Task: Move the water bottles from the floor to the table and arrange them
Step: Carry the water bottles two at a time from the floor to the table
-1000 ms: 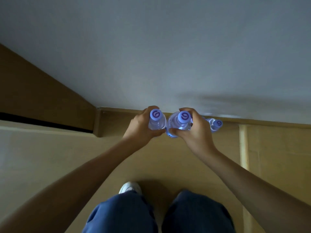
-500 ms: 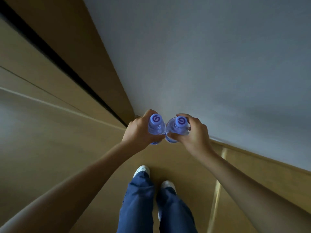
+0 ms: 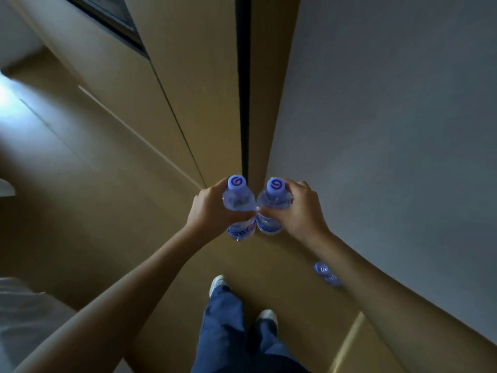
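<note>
Over the floor (image 3: 113, 211), both hands grip upright bottles, left hand (image 3: 212, 211) one (image 3: 238, 208), right hand (image 3: 298, 211) the other (image 3: 271, 211), third bottle (image 3: 326, 273) still down; carry level, avoid knocking them together.

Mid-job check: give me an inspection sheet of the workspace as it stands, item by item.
Surface: wooden floor underfoot; no table in view.
Job's things: two capped water bottles, left bottle and right bottle, held upright side by side, off the floor; a third bottle stands on the floor by the wall, partly hidden by the right forearm.
Clutter: nothing seen.
Hands: left hand grips the left bottle; right hand grips the right bottle.
Cables: nothing seen.
Surroundings: wooden panels with a dark vertical gap; the person's jeans and white shoes below.
</note>
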Action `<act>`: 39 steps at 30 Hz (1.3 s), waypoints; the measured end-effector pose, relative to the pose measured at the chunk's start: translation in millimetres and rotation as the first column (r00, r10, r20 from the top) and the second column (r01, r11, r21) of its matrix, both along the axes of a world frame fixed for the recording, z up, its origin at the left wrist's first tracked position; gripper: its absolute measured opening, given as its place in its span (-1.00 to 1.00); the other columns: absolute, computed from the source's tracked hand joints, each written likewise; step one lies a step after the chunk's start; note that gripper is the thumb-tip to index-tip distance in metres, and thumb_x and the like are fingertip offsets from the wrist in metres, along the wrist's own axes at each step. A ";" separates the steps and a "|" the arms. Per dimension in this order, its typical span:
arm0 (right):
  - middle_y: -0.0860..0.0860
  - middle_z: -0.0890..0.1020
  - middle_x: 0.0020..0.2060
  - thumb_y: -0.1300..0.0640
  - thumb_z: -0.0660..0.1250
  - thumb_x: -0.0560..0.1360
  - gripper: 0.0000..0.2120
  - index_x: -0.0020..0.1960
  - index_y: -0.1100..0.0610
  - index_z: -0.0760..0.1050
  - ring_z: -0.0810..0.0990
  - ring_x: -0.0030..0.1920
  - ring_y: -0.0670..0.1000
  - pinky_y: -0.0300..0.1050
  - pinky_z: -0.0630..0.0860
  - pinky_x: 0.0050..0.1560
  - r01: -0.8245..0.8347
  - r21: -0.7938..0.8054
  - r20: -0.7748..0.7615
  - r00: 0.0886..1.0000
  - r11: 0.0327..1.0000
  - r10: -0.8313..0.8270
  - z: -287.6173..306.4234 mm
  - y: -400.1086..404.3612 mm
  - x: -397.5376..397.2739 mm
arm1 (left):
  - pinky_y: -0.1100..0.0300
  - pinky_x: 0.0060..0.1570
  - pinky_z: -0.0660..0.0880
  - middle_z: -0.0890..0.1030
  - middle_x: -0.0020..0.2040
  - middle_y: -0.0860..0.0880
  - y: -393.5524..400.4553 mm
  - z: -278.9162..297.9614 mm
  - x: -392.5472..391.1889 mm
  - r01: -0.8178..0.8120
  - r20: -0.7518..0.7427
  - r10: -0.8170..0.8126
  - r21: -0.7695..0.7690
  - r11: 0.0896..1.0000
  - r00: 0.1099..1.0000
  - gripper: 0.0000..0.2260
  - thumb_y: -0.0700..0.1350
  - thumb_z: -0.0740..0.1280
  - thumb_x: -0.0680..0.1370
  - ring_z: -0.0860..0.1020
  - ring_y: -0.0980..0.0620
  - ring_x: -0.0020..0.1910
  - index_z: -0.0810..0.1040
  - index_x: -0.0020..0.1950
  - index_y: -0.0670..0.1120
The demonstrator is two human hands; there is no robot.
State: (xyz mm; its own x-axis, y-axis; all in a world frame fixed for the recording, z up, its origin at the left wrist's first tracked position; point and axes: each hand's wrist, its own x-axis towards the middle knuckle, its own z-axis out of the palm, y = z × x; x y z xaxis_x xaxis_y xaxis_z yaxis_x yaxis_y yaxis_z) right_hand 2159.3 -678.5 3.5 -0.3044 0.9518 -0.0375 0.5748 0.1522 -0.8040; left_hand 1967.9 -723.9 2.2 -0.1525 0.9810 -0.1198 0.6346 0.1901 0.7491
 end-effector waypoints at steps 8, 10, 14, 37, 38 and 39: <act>-0.01 0.53 0.01 0.03 0.59 0.30 -0.47 0.23 -0.01 0.53 0.51 -0.05 -0.16 -0.36 0.45 0.00 -0.175 -0.043 -0.058 0.983 0.984 0.173 37.1 10.0 -118.9 | 0.14 -0.17 0.57 0.65 -0.18 0.15 -24.8 27.5 -111.6 -0.249 -0.023 0.250 0.008 0.968 0.968 -0.51 0.30 0.50 0.18 0.61 0.15 -0.18 0.57 0.03 0.14; -0.01 0.54 0.00 0.01 0.59 0.29 -0.44 0.24 0.03 0.53 0.52 0.02 -0.08 -0.23 0.45 0.06 -0.217 -0.024 -0.052 0.975 0.976 0.216 40.5 16.5 -159.7 | 0.10 -0.15 0.60 0.66 -0.17 0.16 -26.9 31.4 -148.4 -0.288 -0.024 0.288 0.022 0.958 0.957 -0.45 0.36 0.45 0.14 0.62 0.15 -0.17 0.57 0.04 0.14; -0.03 0.54 -0.08 -0.01 0.60 0.28 -0.51 0.17 0.05 0.56 0.53 0.01 -0.03 -0.23 0.41 -0.04 -0.299 0.006 -0.040 0.953 0.954 0.299 45.5 39.7 -251.0 | 0.07 -0.11 0.60 0.67 -0.16 0.15 -21.9 38.5 -232.3 -0.363 -0.019 0.364 0.024 0.931 0.931 -0.43 0.36 0.45 0.12 0.64 0.12 -0.15 0.58 0.05 0.15; 0.03 0.57 -0.10 -0.02 0.61 0.26 -0.48 0.18 0.04 0.59 0.54 -0.07 -0.01 -0.22 0.42 -0.07 -0.576 0.047 -0.002 0.817 0.816 0.577 48.2 230.2 -742.9 | 0.02 -0.13 0.59 0.66 -0.13 0.14 113.1 46.6 -673.0 -0.619 -0.046 0.621 0.063 0.783 0.782 -0.43 0.32 0.43 0.16 0.63 0.08 -0.15 0.55 0.10 0.13; 0.02 0.55 -0.10 -0.01 0.61 0.27 -0.46 0.20 0.05 0.58 0.52 -0.07 -0.03 -0.25 0.37 -0.10 -0.588 0.053 0.010 0.808 0.807 0.589 50.5 242.8 -765.7 | 0.02 -0.13 0.60 0.66 -0.11 0.14 124.6 47.3 -693.0 -0.626 -0.050 0.629 0.061 0.777 0.776 -0.42 0.33 0.43 0.17 0.63 0.09 -0.13 0.55 0.12 0.13; 0.00 0.54 -0.11 -0.01 0.61 0.27 -0.46 0.21 0.05 0.58 0.50 -0.07 -0.04 -0.27 0.34 -0.11 -0.596 0.056 0.017 0.803 0.801 0.596 53.9 254.7 -787.6 | 0.02 -0.13 0.60 0.66 -0.10 0.14 135.6 49.5 -712.4 -0.636 -0.054 0.638 0.056 0.770 0.768 -0.41 0.34 0.43 0.17 0.63 0.09 -0.13 0.54 0.13 0.12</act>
State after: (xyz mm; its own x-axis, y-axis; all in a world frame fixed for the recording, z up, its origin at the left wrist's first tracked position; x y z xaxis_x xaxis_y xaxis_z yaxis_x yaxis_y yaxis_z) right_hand 1371.7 -423.8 57.4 -0.8125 0.5829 0.0105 0.3551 0.5090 -0.7841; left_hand 1255.5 -588.4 51.7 -0.7501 0.6589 -0.0560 0.4248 0.5450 0.7229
